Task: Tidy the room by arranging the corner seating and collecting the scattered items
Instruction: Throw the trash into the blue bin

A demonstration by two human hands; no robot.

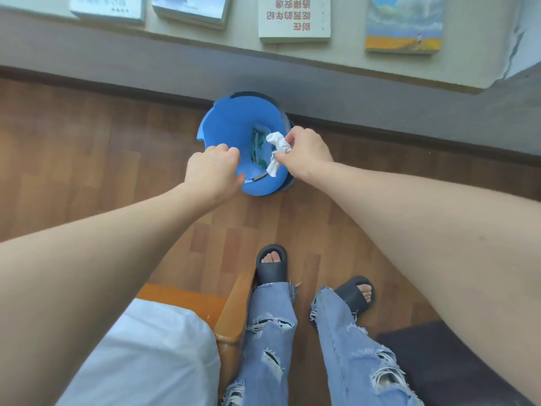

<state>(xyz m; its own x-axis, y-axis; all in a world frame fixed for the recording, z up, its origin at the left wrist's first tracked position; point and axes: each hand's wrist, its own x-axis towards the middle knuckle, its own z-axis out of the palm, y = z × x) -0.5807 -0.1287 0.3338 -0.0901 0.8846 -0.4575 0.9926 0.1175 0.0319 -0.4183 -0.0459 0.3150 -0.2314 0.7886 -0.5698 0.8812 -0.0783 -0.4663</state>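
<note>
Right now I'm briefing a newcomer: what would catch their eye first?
The blue bin on the wood floor, mid-frame. Above it the right hand pinches a crumpled white tissue, while the left hand grips the bin's near rim. Books lie on the ledge at the top.

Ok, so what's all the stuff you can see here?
bin: one, blue, on the floor below the ledge
tissue: one, white, pinched over the bin
rubbish: some, greenish, inside the bin
books: four, mixed colours, on the ledge
chair: one, orange wood, white cushion, bottom left
mat: one, dark, bottom right
slippers: two, black, worn
jeans: one pair, blue, ripped
left hand: one, grips the bin's rim
right hand: one, pinches the tissue
</note>
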